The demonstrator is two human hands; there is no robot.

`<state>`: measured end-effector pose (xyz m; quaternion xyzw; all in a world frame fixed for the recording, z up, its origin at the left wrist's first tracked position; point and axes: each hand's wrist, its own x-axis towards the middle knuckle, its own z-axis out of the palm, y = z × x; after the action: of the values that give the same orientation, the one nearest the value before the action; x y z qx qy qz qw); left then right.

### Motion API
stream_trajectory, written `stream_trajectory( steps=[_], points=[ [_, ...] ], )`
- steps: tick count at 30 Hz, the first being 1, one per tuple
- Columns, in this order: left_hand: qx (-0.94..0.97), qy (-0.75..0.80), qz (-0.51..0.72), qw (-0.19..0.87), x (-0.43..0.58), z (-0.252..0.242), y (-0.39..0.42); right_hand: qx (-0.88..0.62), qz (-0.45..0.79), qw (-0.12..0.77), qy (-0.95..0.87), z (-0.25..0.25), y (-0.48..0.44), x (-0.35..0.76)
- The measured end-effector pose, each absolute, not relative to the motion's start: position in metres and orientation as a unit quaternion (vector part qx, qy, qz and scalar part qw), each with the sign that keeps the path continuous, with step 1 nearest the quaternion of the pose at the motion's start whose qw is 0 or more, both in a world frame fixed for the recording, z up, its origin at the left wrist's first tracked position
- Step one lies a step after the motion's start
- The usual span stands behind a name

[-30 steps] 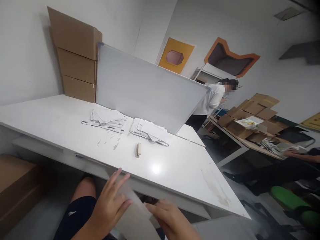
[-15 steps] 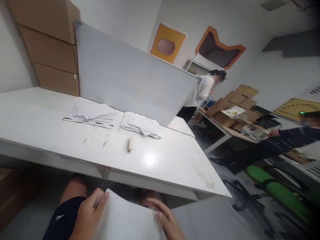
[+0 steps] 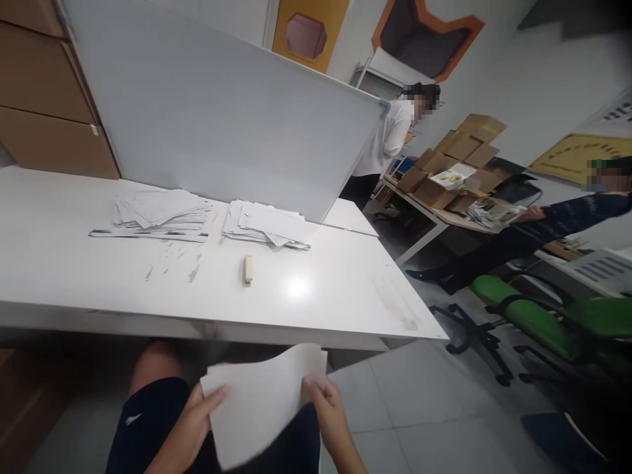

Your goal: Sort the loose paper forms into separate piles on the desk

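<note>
Up into view come your thin white paper sheets (image 3: 259, 405), which half a second ago sat lower, mostly cut off by the bottom of the view. Your right hand (image 3: 330, 408), spread loosely beside them then, has now closed on their right edge, thumb on the near face, fingers curled round the side. Your left hand (image 3: 194, 421) pinches the left edge, thumb laid flat across the face, fingers largely hidden behind. Both your wrists angle inward from below, one on each side.

You've got the sheets above your lap, just short of the white table (image 3: 345, 296). Their longer span looks to run left to right, climbing towards your right hand; they bow, the right end curling upward, edges slightly out of line at the corners.

Beyond, your cream, narrow stapler (image 3: 248, 270) lies lengthwise away from you. Behind it sit two loose white paper piles (image 3: 266, 225), side by side, before the broad grey-white board (image 3: 222, 118).
</note>
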<state>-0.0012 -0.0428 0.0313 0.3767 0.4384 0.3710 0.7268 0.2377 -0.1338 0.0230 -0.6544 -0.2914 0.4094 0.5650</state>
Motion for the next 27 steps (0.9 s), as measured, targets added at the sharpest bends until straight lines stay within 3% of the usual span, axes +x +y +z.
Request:
stream_trajectory(
  steps=[5,9,12,16,20,27],
  points=[
    [0.637,0.348,0.392,0.565,0.020,0.074,0.028,-0.678,0.195,0.665,-0.244,0.054,-0.060,0.250],
    [0.713,0.377,0.338,0.485,0.061,0.075,0.076,-0.668,0.201,0.648,-0.306,0.051,-0.010,0.277],
    [0.735,0.356,0.311,0.487,0.077,0.059,0.091,-0.660,0.204,0.662,-0.291,0.033,-0.001,0.295],
    [0.729,0.304,0.378,0.483,0.078,0.051,0.097,-0.629,0.188,0.692,-0.300,0.020,-0.011,0.303],
    [0.709,0.281,0.438,0.475,0.079,0.053,0.103,-0.643,0.183,0.647,-0.367,0.023,-0.012,0.300],
    [0.636,0.367,0.425,0.529,0.088,0.046,0.106,-0.676,0.168,0.596,-0.400,0.030,-0.005,0.291]
  ],
)
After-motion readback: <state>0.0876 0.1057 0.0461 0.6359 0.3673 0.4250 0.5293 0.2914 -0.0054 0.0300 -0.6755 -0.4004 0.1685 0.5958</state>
